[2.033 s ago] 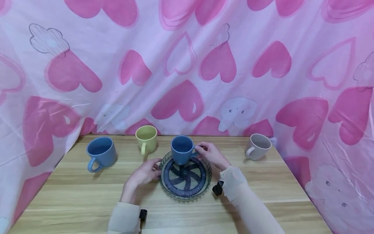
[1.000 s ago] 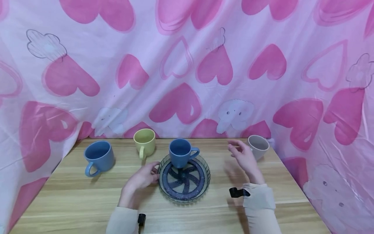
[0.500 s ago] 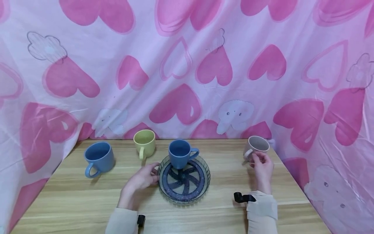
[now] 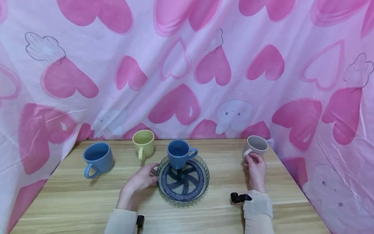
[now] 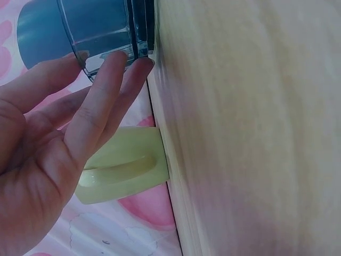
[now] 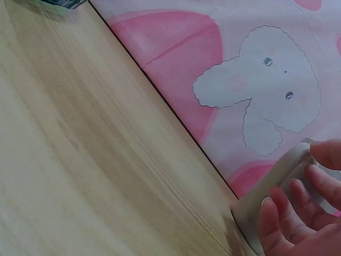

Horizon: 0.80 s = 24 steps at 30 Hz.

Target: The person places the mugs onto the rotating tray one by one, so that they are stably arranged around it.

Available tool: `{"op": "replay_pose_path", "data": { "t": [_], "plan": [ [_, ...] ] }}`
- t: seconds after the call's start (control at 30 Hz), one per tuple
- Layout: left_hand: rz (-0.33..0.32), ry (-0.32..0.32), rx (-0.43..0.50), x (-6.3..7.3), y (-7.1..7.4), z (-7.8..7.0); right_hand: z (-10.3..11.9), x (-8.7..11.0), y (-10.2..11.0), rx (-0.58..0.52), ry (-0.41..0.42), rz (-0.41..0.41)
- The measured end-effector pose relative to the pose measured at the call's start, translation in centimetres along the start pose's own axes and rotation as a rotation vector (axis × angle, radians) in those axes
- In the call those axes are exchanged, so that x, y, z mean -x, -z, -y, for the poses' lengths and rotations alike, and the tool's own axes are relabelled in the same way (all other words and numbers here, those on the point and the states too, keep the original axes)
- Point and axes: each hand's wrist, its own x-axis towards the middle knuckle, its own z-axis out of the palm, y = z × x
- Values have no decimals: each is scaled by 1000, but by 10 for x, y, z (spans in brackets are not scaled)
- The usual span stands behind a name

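Note:
A blue mug point(image 4: 179, 154) stands upright on the back part of a round glass plate point(image 4: 184, 199) with a dark blue swirl pattern. My left hand point(image 4: 142, 177) rests its fingertips against the plate's left rim. In the left wrist view its fingers point(image 5: 88, 120) are nearly straight and touch the clear ribbed side. Far to the right, a grey mug point(image 4: 255, 146) stands upright on the wooden table. My right hand point(image 4: 257, 169) pinches that mug's handle at its front left. Thumb and curled fingers meet at the handle in the right wrist view, partly covering the mug point(image 6: 249, 213).
Left of the plate stand a yellow-green mug point(image 4: 144, 143) and a wider blue mug point(image 4: 99, 159), both upright with handles toward the front. A pink heart-patterned cloth point(image 4: 175, 65) hangs right behind the table's back edge point(image 4: 222, 139) and along both sides.
My right hand has let go of the blue mug on the plate, moved right and taken hold of the grey mug's handle. My left hand has stayed at the plate's rim.

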Motion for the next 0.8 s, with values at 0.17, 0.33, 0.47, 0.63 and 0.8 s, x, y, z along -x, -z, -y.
{"op": "replay_pose_path", "data": {
  "t": [0.17, 0.33, 0.47, 0.63, 0.8],
  "plan": [
    [2, 22, 9, 0, 0, -1, -2, -2, -2, -16, -36, 60],
    [-2, 20, -16, 0, 1, -1, -4, -2, -6, -34, -103, 121],
    [-8, 25, -39, 2, 1, 0, -7, -2, -7, -44, -108, 99],
    [-1, 4, -86, 0, 1, 0, -6, -4, -3, -42, -80, 35],
    [-5, 10, -98, -2, 3, -2, 0, -2, -3, 72, -56, -8]
  ]
}}
